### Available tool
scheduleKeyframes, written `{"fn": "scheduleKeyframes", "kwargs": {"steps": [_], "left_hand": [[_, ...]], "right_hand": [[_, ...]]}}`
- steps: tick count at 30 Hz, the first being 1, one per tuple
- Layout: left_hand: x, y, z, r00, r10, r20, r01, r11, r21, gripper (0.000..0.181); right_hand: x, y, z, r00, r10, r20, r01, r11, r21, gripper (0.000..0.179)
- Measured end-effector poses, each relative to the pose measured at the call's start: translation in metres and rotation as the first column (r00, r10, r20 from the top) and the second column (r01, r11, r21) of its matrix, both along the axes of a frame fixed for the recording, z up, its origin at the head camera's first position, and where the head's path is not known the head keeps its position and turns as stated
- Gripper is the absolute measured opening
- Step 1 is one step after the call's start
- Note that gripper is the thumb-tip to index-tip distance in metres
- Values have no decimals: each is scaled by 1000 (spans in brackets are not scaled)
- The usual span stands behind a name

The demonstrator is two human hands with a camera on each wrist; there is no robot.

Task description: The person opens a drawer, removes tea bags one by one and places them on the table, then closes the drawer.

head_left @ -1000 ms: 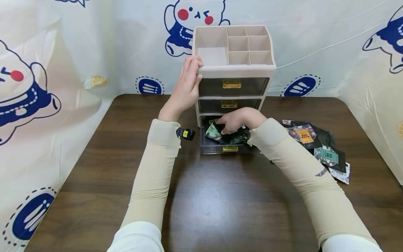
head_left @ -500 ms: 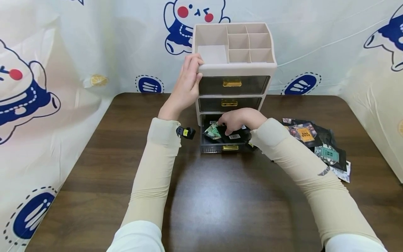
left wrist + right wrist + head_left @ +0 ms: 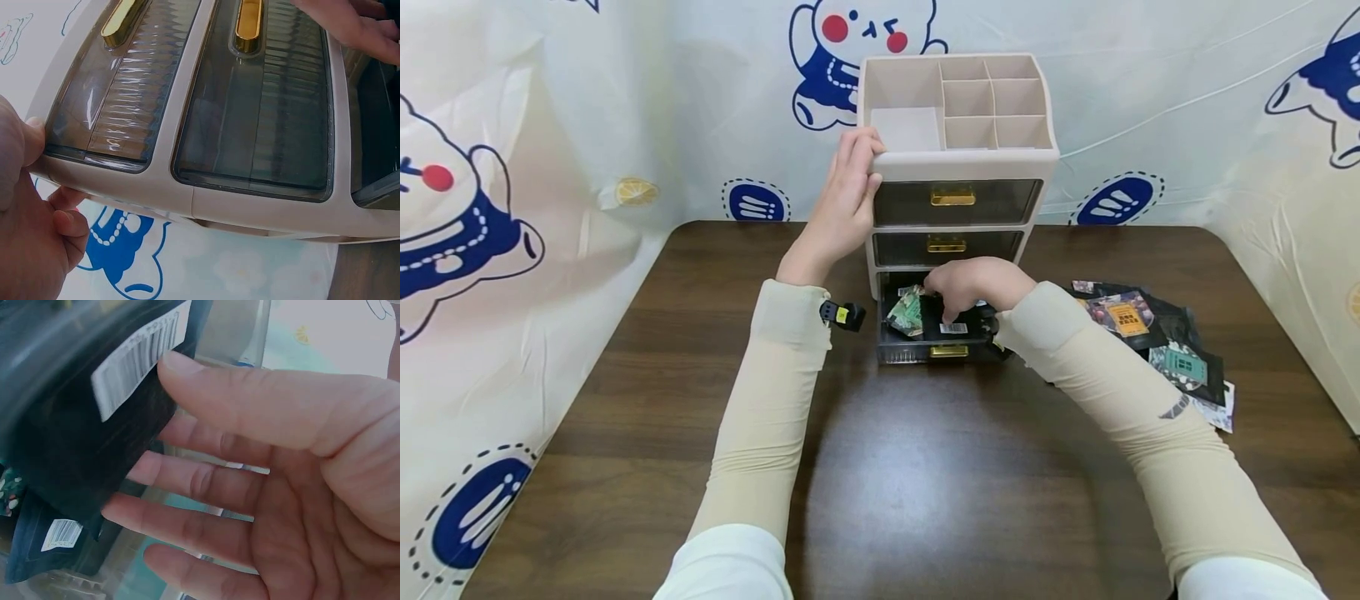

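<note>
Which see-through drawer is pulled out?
The bottom smoky, gold-handled plastic drawer: it sticks out with shiny black packets inside, while the matching top drawer and middle drawer are closed.

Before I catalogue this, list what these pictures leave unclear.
Head: some contents of the bottom drawer, behind the right grip.
Head: lower layers of the packet pile, under upper ones.
Right wrist: barcode digits on the black packet, blurred.
Left wrist: bottom drawer, cut off by right edge.

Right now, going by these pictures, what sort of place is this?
Perhaps a staged desk corner, though I can't be sure: a brown wood-look table, cartoon-printed sheeting around it, and a drawer organizer on top.
</note>
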State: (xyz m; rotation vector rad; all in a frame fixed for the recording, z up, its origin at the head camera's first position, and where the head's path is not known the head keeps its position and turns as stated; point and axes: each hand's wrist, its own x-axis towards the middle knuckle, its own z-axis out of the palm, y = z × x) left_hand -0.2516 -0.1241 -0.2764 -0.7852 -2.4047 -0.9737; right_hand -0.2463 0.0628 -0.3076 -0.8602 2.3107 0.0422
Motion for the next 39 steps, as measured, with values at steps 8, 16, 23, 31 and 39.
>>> {"fn": "scheduleKeyframes", "kwargs": {"steps": [8, 16, 23, 31, 39], "left_hand": [[-1, 1, 2, 1000, -1, -5, 0, 1000, -7, 26], [0, 0, 1, 1000, 2, 4, -2, 1000, 3, 24], [0, 0, -1, 1000, 14, 23, -14, 1000, -12, 24], [0, 1, 0, 1000, -3, 3, 3, 1000, -6, 26], [0, 0, -1, 1000, 0, -5, 0, 1000, -6, 26]], "right_hand": [[0, 5, 10, 997, -57, -51, 53, 996, -75, 46], [0, 13, 10, 981, -126, -150, 87, 965, -246, 30], [4, 18, 3, 969, -167, -183, 109, 950, -294, 23], [4, 26, 7, 977, -140, -162, 68, 920, -387, 10], [3, 32, 10, 980, -131, -149, 48, 884, -465, 15]]}}
